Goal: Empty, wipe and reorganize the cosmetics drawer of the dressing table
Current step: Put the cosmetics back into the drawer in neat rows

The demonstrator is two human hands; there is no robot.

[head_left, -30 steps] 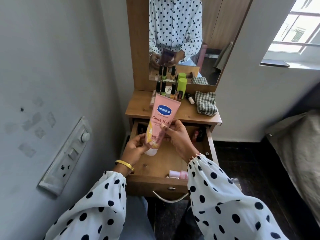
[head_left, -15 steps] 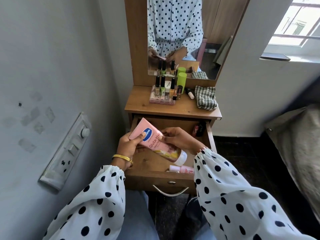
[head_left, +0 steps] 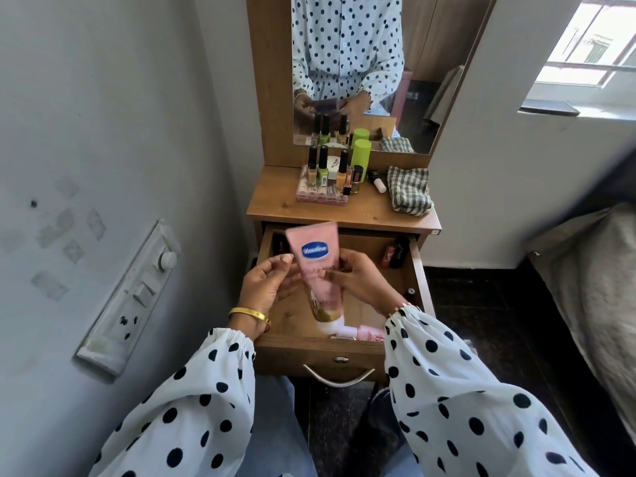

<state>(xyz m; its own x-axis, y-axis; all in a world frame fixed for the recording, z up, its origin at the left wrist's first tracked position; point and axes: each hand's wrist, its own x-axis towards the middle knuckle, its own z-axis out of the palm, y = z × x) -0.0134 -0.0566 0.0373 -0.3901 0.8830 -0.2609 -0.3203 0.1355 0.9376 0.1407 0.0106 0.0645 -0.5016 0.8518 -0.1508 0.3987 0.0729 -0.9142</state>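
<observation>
A pink lotion tube point(head_left: 318, 266) with a blue label stands nearly upright over the open wooden drawer point(head_left: 309, 349), white cap pointing down. My left hand point(head_left: 266, 287) grips its left side and my right hand point(head_left: 359, 280) pinches its right side at mid-length. In the drawer, small pink bottles point(head_left: 364, 332) lie at the front, and red and dark lipsticks point(head_left: 395, 253) sit in the back right corner.
On the dressing table top point(head_left: 275, 208) stand nail polish bottles point(head_left: 323, 166) on a clear organizer, a green bottle point(head_left: 361, 153) and a folded checked cloth point(head_left: 409, 194). The mirror rises behind. A switch panel point(head_left: 137, 290) is on the left wall; a bed point(head_left: 592, 287) is at right.
The tube went from upright to lying tilted across the drawer, and is now turned upright again between both hands, lower over the drawer than at first.
</observation>
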